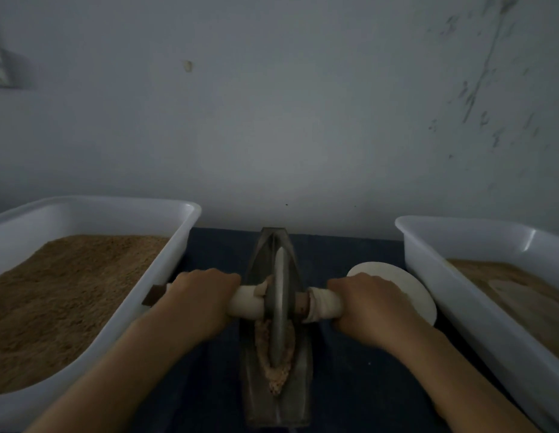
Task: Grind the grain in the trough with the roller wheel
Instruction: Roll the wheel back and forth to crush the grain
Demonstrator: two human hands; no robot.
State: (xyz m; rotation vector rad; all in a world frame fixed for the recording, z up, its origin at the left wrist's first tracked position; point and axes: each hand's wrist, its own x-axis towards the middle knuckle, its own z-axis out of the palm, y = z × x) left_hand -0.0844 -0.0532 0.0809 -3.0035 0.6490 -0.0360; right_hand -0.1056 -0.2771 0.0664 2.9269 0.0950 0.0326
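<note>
The metal trough, lying on the dark surface and holding crushed grain, is being straddled by the roller wheel, whose cloth-wrapped axle is being clasped by the left grip and the right grip.

The trough is dull dark grey metal, and the wheel standing in it is a paler grey. The grain is speckled pinkish tan. White cloth wraps the handle, with a rusty brown patch beside the wheel. Both tubs are plain white; their fill is sandy brown. The tabletop is dark blue. A white disc lies near its right edge. The wall is pale grey with dark flecks.
</note>
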